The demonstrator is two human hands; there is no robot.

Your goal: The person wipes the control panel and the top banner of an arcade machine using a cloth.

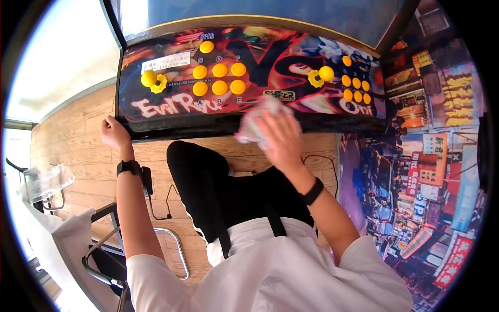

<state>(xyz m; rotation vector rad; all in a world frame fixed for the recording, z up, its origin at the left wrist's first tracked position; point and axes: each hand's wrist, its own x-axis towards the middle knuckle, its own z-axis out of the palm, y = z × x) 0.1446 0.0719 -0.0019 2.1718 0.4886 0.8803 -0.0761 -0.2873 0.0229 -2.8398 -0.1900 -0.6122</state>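
Observation:
My right hand [278, 136] presses a crumpled, pale pinkish cloth [253, 123] against the black front edge [187, 125] of an arcade control panel [269, 50], near its middle. The hand and cloth are slightly blurred. My left hand [115, 133] is curled closed beside the panel's lower left corner, with no object visible in it; whether it touches the edge I cannot tell. On the panel are a left yellow ball-top joystick [149, 78], a right one [326, 73], and two groups of round yellow buttons [220, 70]. A paper label with writing [165, 62] lies above the left joystick.
The cabinet's screen [265, 15] rises behind the panel. A printed street-scene wall [413, 175] stands at the right. At the lower left are a metal-framed chair [103, 277], a white-covered table [74, 243] and clear plastic [48, 183]. A cable [167, 202] hangs over the wooden floor.

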